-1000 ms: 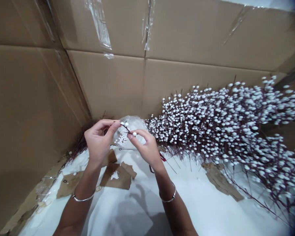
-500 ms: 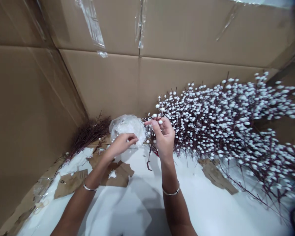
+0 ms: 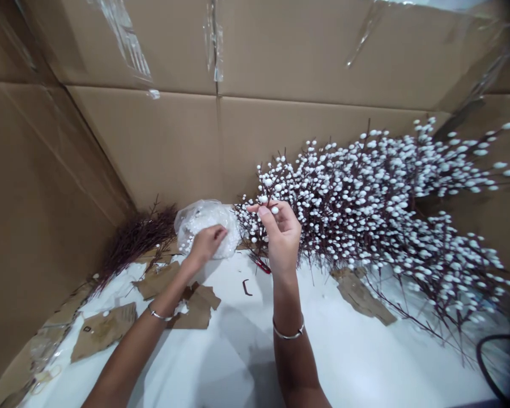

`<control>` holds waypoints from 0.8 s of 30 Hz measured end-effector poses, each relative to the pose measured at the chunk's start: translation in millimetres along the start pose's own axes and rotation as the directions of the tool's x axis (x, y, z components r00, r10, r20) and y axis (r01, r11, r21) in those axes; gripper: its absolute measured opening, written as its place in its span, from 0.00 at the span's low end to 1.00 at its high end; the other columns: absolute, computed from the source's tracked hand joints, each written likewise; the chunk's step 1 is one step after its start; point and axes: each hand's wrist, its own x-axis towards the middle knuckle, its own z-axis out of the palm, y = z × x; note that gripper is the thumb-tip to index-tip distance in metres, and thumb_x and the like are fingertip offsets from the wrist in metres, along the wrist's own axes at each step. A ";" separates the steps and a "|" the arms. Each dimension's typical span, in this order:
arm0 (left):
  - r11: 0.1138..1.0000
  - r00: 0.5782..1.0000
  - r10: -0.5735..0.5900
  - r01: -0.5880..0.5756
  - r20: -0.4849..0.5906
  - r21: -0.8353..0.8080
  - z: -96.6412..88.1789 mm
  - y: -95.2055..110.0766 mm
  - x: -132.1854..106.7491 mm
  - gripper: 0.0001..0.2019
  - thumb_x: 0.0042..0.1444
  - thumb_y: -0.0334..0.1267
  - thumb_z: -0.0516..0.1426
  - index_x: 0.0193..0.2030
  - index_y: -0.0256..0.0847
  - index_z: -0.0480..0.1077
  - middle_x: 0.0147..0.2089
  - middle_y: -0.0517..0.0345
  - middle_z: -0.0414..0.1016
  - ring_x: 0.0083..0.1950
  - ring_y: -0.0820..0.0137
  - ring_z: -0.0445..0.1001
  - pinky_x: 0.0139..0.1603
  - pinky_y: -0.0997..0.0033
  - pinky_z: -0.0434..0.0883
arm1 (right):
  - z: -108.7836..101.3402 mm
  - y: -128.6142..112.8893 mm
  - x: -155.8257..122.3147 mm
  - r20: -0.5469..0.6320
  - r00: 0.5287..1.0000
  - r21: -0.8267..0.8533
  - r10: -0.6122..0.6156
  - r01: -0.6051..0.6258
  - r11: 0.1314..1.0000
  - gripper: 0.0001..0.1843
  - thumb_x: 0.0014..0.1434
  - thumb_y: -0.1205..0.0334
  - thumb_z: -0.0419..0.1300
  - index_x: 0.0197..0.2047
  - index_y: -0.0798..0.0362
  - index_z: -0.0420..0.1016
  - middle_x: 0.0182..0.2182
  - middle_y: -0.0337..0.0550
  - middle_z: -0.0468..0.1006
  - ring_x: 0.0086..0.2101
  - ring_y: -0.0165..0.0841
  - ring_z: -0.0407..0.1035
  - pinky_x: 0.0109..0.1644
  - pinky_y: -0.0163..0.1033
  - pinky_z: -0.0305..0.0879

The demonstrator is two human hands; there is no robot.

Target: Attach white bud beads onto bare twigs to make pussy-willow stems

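Note:
My right hand (image 3: 284,235) pinches a thin brown twig with white berries (image 3: 275,210) between thumb and fingers, in front of the pile of berry branches. My left hand (image 3: 208,245) is over a clear plastic bag (image 3: 199,212) of small white pieces. Its fingers are drawn together, and whatever they hold is hidden. To the right lies a big heap of brown branches with white berries (image 3: 365,198). Bare dark twigs (image 3: 136,238) are bunched on the left. A red-handled tool (image 3: 262,265) lies on the table, partly hidden by the right hand.
Tall cardboard walls (image 3: 246,141) close off the back and left of the white table (image 3: 238,351). Torn cardboard pieces (image 3: 104,331) lie on the left, another cardboard strip (image 3: 363,297) on the right. A small dark twig bit (image 3: 247,288) lies mid-table. A black loop (image 3: 484,362) shows at lower right.
The view has shifted, so the scene sits further left. My left hand has moved onto the plastic bag, its fingers closing. My right hand still grips the twig near the pile.

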 end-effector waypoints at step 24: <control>0.983 0.977 -0.179 0.171 0.114 0.073 5.9 -107.9 19.9 0.07 0.46 0.29 0.56 0.33 0.37 0.73 0.35 0.51 0.77 0.37 0.65 0.72 0.41 0.70 0.67 | 13.6 8.0 -2.6 0.125 0.992 -0.054 0.009 -0.002 0.999 0.08 0.63 0.56 0.55 0.35 0.48 0.72 0.35 0.41 0.81 0.39 0.34 0.72 0.50 0.43 0.66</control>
